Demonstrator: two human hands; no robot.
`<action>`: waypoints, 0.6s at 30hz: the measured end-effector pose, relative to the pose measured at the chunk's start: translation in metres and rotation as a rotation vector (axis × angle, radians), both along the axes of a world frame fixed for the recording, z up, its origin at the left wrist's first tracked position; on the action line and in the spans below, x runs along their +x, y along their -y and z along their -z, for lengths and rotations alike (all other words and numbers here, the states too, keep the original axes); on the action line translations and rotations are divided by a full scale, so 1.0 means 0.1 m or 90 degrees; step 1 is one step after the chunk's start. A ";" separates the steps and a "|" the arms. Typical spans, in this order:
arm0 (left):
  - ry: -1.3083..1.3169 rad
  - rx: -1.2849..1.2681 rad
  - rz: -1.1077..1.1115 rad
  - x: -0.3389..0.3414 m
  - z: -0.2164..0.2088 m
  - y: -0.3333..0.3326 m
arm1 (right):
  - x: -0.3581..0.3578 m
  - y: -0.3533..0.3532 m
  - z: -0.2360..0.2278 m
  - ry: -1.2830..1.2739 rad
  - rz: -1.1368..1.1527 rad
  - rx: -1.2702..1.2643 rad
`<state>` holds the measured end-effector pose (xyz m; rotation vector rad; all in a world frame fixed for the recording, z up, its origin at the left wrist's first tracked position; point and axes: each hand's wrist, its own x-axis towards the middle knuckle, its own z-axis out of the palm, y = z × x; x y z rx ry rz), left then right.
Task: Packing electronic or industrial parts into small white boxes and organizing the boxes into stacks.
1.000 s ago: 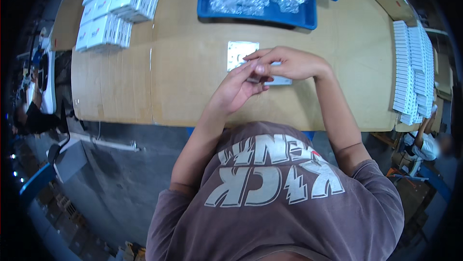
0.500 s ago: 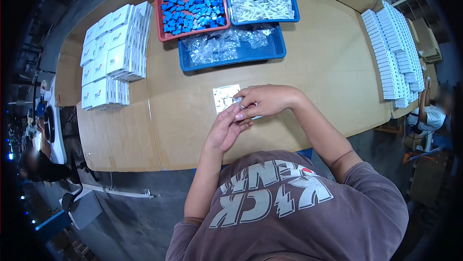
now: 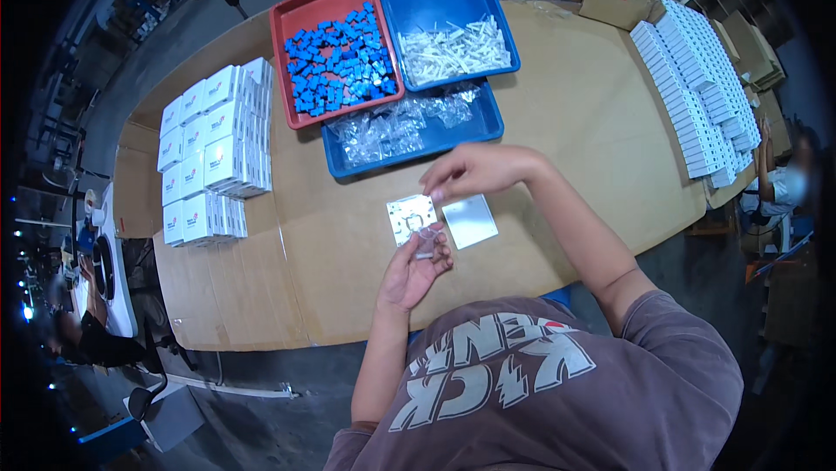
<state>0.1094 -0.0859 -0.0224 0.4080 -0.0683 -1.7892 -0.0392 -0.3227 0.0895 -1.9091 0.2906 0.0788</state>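
Gently steady the small clear packet (image 3: pixel 426 245) in the half-curled left hand (image 3: pixel 409 281), without crushing it; use the loosely bent right hand (image 3: pixel 456 177) just as lightly (cannot tell whether empty or gripping). Find the packet between left thumb and fingers, nearer the body than the right hand, by the cut-out plate (image 3: pixel 404 215) on the counter (image 3: pixel 566 123).

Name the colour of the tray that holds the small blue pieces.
The tray is red, seen best in the head view.
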 end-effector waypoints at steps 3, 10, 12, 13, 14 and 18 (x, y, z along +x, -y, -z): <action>-0.017 -0.001 0.019 0.01 0.05 -0.02 | 0.01 0.61 0.01 0.027 0.245 -0.182; -0.008 0.027 0.014 -0.05 -0.03 -0.10 | -0.09 2.06 0.19 -0.021 0.616 -0.506; -0.001 0.023 0.010 -0.03 -0.02 -0.11 | -0.01 2.18 0.23 -0.041 0.606 -0.553; 0.004 0.021 0.008 -0.03 -0.02 -0.11 | 0.02 2.22 0.25 -0.064 0.595 -0.600; 0.006 0.020 0.006 -0.02 -0.02 -0.10 | 0.04 2.26 0.28 -0.062 0.595 -0.600; 0.024 0.036 -0.001 0.00 -0.04 -0.09 | 0.12 2.33 0.30 -0.080 0.564 -0.673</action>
